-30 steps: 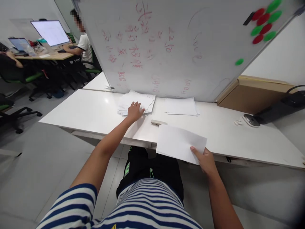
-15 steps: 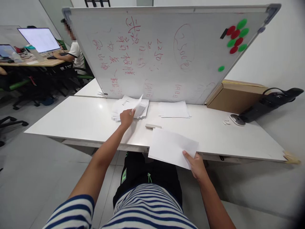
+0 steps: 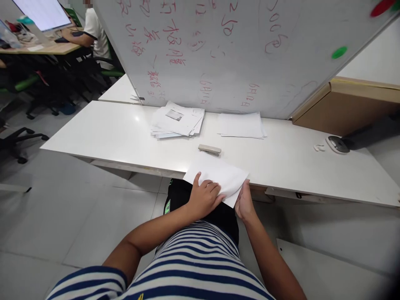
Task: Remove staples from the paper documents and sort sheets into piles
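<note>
White sheets of paper (image 3: 215, 166) are in front of me, overlapping the desk's front edge. My right hand (image 3: 245, 202) grips them at their lower right corner, with the thumb along the edge and the other fingers mostly hidden. Across the sheets lies my left hand (image 3: 204, 196), back up, its fingers stretched out and apart on the paper. Just beyond the sheets a light grey stapler (image 3: 210, 150) rests on the desk. Farther back on the left is an untidy pile of papers (image 3: 178, 121), its top sheet showing a small dark picture. A neater stack of white paper (image 3: 240, 125) lies right of it.
A whiteboard (image 3: 231, 79) with red writing stands along the back of the white desk (image 3: 109, 137). To the right are a cardboard box (image 3: 346, 100) and a computer mouse (image 3: 337, 144). A person (image 3: 93, 35) sits at another desk on the far left.
My left hand has come from the left pile down onto the sheets in my right hand. The sheet it was lifting there is off the pile. The view has tilted down.
</note>
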Tool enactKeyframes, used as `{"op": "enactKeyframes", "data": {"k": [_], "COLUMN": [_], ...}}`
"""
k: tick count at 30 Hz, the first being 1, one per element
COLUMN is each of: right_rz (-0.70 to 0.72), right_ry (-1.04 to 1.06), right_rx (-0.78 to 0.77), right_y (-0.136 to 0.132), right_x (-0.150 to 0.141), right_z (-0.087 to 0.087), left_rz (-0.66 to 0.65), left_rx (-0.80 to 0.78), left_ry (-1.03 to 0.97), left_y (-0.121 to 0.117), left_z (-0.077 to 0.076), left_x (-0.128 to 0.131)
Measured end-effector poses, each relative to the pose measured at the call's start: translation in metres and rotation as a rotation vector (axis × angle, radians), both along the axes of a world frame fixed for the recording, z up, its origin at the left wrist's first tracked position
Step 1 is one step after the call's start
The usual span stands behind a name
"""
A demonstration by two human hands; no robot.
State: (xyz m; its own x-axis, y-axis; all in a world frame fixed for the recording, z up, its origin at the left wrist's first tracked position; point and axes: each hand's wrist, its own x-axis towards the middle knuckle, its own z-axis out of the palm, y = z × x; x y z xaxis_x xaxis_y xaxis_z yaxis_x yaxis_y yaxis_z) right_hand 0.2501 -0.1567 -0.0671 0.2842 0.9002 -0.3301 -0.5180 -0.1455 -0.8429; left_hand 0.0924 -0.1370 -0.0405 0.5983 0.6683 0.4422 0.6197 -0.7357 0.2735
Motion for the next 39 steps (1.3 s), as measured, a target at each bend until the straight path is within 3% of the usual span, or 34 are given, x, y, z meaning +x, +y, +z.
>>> {"op": "enactKeyframes", "data": {"k": [4,7,11,16,20,22,24,26,29,32,36,39], "right_rz": [0.05,0.104,0.147,0.126,0.124,0.154,0.187,0.237,0.323,0.308,0.173,0.117], "right_ry": [-0.132,-0.173,-0.198,-0.258,-0.498,-0.642,-0.758,-0.824,-0.835,-0.856,-0.866,-0.815], "right_rx": [-0.057,-0.092,-0.145,-0.07,0.0,-0.002,0.002,0.031,0.113,0.215,0.326,0.353], "right_y": [-0.007,-0.01,-0.009,-0.005,-0.006,-0.008,-0.008,-0.005,0.006,0.023,0.044,0.054], "right_x": [0.009,0.018,0.021,0.005,-0.003,-0.001,0.004,0.011,0.018,0.02,0.018,0.013], "right_z": [-0.005,-0.004,0.001,-0.011,-0.02,-0.018,-0.01,0.001,0.024,0.048,0.07,0.071], "left_rz": [-0.081,-0.037,0.08,0.028,-0.005,0.09,0.278,0.427,0.366,0.235,0.208,0.168], "left_rx": [-0.193,-0.29,-0.271,-0.198,-0.202,-0.198,-0.226,-0.366,-0.711,-0.902,-0.821,-0.721], "left_ry": [0.065,0.068,0.098,0.189,0.114,-0.033,-0.235,-0.457,-0.733,-0.818,-0.902,-0.961], "left_y": [-0.002,0.007,0.026,0.033,0.027,0.028,0.033,0.043,0.062,0.079,0.097,0.107], "left_z": [0.001,0.007,0.001,-0.004,-0.004,-0.008,-0.014,-0.015,0.0,0.031,0.063,0.065], "left_x": [0.001,-0.012,-0.031,-0.034,-0.039,-0.049,-0.063,-0.078,-0.097,-0.107,-0.104,-0.094]}}
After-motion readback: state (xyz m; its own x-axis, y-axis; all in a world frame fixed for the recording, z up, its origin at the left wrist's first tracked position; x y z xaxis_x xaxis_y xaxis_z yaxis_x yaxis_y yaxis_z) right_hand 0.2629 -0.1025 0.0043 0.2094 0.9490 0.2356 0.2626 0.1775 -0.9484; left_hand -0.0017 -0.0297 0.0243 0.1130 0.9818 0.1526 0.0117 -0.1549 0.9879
